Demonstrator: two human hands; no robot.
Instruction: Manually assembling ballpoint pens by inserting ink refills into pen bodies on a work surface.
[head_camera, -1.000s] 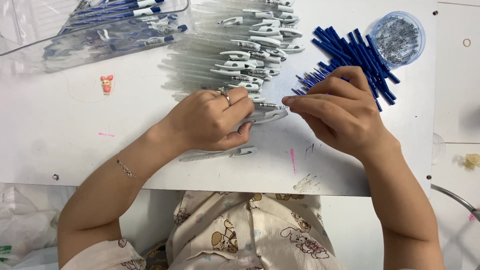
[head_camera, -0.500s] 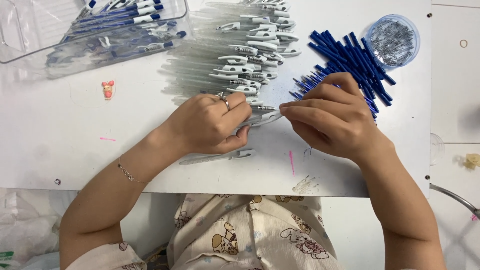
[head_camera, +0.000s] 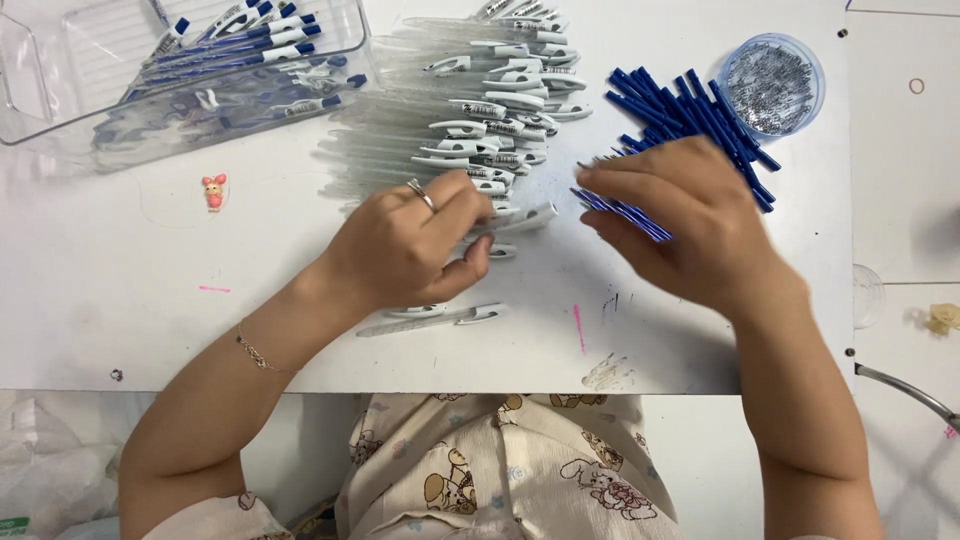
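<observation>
Left hand is curled down on the white tabletop, ring on one finger, and its fingers are closed round a clear plastic pen barrel with a white clip end; the barrel pokes out of the fist to the right, long axis running roughly left to right, tilted up a touch at the far end. Over on the other side, the right hand hovers just off that open end, fingers pinched together on a thin blue pen refill — blurred, so exactly how tight the pinch is I can't make out, but the refill lies along nearly the same line as the barrel, its near tip pointing left toward the barrel's mouth. A small gap shows between the two, tip and mouth apart, not touching. So the refill sits to the right of the barrel, almost end-on to it, and the right hand is the nearer one to the loose heap of blue refills directly behind its knuckles. Behind the left hand: a spread pile of clear empty barrels with white clips. Top left, a clear plastic tray of pens with blue caps; top right, a round blue-rimmed dish of small metal springs.
</observation>
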